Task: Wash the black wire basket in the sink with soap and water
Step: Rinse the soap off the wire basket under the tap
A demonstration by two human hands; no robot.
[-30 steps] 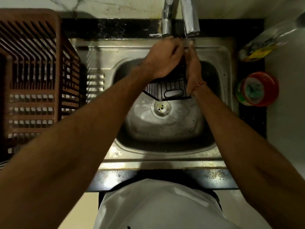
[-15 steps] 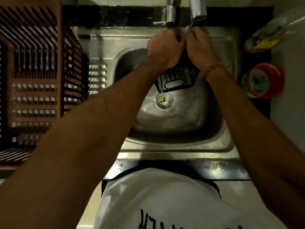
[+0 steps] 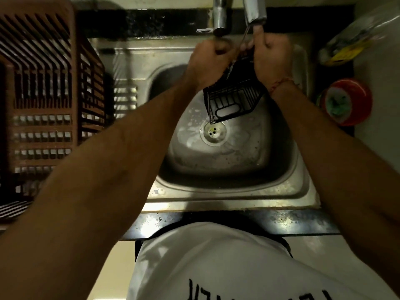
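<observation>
Both forearms stretched forward over the steel sink (image 3: pixel 227 191). Left hand (image 3: pixel 207 59) and right hand (image 3: pixel 270 59) curled around the upper edge of the black wire basket (image 3: pixel 233 100). Basket held tilted beneath the tap (image 3: pixel 254 11), above the drain (image 3: pixel 213 131).

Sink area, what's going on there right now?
A person is rinsing a black wire basket over the steel sink. Both hands grip its upper end: the left hand on one side, the right hand on the other. A thin stream from the tap runs onto the basket, which hangs tilted above the drain. A brown dish rack stands to the left.
</observation>
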